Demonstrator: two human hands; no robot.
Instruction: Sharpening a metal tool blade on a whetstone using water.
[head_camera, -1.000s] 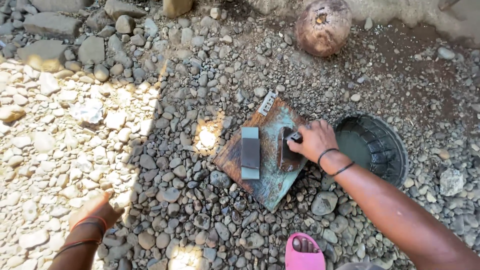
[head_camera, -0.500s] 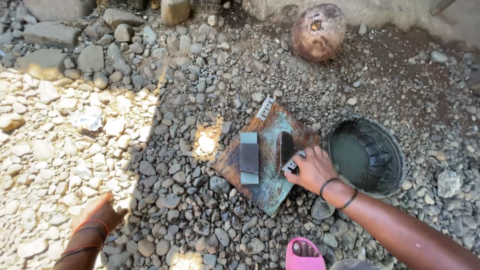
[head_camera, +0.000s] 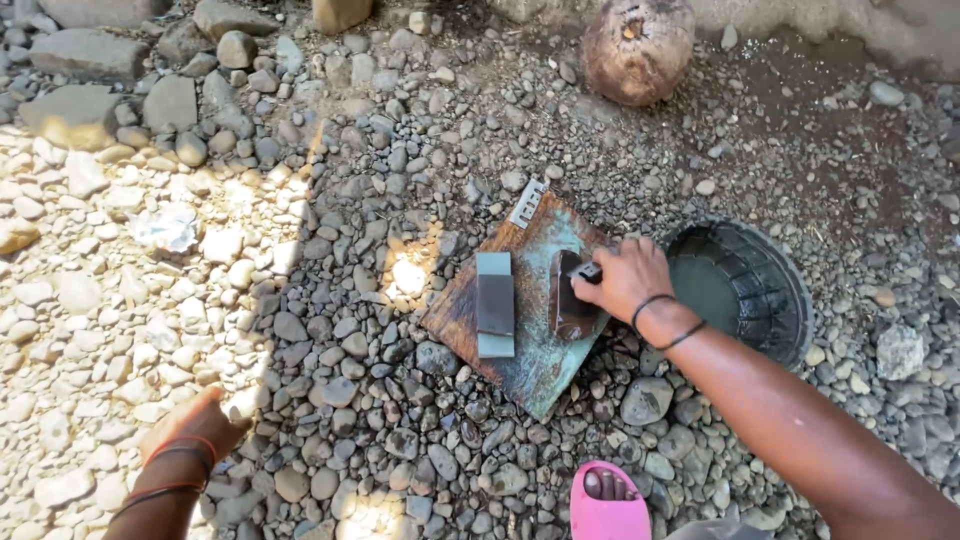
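A rusty, green-stained flat board (head_camera: 545, 355) lies on the gravel. On it rest a grey rectangular sharpening stone (head_camera: 495, 303) and, to its right, a darker brown stone (head_camera: 570, 300). My right hand (head_camera: 625, 280) is closed around a small dark metal piece (head_camera: 587, 271), pressing it against the brown stone. My left hand (head_camera: 190, 430) rests flat on the pebbles at the lower left, holding nothing, with cords around its wrist.
A black round basin (head_camera: 745, 290) with murky water sits right of the board. A coconut husk (head_camera: 638, 45) lies at the top. My foot in a pink sandal (head_camera: 608, 505) shows at the bottom. Larger rocks (head_camera: 170, 100) lie at upper left.
My right hand has slid the small metal piece along the brown stone, back toward its upper end. The left hand has stayed on the gravel.
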